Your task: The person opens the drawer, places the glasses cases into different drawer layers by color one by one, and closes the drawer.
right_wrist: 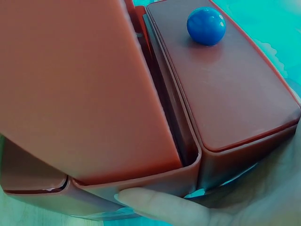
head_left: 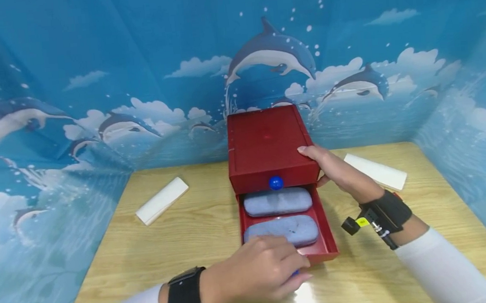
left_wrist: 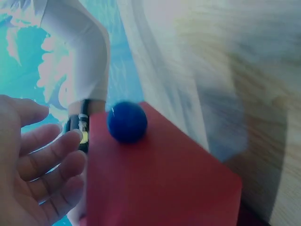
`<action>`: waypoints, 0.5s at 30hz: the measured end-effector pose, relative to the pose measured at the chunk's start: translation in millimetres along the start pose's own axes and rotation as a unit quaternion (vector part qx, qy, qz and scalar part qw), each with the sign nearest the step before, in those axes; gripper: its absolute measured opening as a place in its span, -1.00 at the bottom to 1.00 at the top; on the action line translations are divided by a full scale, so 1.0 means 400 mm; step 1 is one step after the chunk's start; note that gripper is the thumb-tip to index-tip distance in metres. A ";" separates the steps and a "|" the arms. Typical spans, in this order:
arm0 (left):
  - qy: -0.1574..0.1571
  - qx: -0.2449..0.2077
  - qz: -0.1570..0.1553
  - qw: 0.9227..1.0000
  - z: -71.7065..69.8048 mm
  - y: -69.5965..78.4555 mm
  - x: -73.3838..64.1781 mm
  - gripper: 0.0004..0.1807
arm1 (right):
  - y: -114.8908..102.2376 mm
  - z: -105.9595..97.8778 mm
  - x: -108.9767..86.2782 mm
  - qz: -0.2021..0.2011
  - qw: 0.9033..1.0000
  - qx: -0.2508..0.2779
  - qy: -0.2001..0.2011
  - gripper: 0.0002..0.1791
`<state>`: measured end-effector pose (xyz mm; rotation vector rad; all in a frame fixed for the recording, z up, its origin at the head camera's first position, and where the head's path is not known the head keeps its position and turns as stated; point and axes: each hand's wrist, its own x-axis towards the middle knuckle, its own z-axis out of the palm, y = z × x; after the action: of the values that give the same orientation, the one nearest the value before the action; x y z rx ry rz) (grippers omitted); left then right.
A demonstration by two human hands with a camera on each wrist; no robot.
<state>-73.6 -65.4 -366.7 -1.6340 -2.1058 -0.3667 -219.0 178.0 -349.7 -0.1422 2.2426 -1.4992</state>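
A red drawer box stands at the middle of the table, its upper drawer closed and the drawer below pulled out. Two oblong blue-grey cases lie side by side in the pulled-out drawer. My right hand grips the box's right side, one fingertip on the top edge and the thumb along the side wall. My left hand is at the drawer front; in the left wrist view its loosely bent fingers stand apart from the blue knob there.
One white oblong piece lies on the wooden table to the left of the box. Another white piece lies to the right, behind the right wrist. A blue dolphin-print curtain encloses the back and sides.
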 end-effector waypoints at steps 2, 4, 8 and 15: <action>-0.004 0.006 0.011 1.000 0.000 0.017 -0.006 -0.78 | 0.001 0.000 0.002 0.002 1.000 0.002 0.001 -0.13; -0.036 -0.032 0.011 0.999 -0.001 0.034 -0.013 -0.78 | 0.002 0.000 0.001 0.000 1.000 0.003 -0.001 -0.13; -0.135 -0.197 -0.012 0.971 0.004 0.060 -0.037 -0.78 | 0.003 0.000 0.000 -0.003 1.000 0.006 -0.003 -0.13; -0.234 -0.366 -0.106 0.894 0.071 0.076 -0.082 -0.77 | 0.001 0.000 -0.002 -0.001 1.000 0.006 -0.002 -0.13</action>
<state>-43.1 -71.7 -409.5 -2.0454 -2.7296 -1.0318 -218.2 178.5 -349.7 -0.1448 2.2317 -1.5117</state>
